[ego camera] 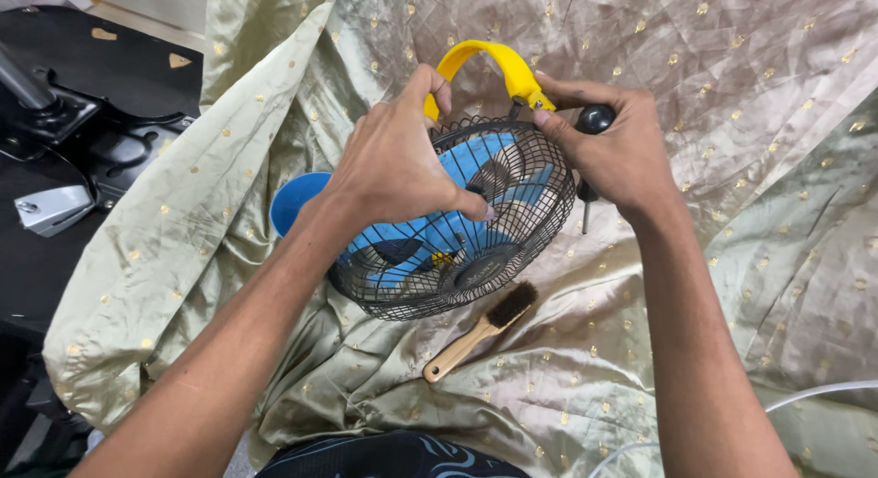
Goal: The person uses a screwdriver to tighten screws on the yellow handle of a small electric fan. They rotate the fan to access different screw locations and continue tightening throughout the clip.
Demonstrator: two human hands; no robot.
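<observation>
Both forearms reaching in: left hand [402, 158] clamping fan cage [457, 258], right hand [613, 153] gripping screwdriver [590, 158] near yellow handle [494, 66]. Likely risks: screwdriver slipping off, or fan sliding across slick cloth [732, 286] onto brush [480, 332].

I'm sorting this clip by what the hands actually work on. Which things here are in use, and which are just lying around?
In use:
- small fan with black wire guard and blue blades, gripped by the left hand
- its yellow handle
- black-handled screwdriver in the right hand

Lying about:
- wooden-handled brush on the cloth
- gold-dotted satin cloth
- white cable
</observation>
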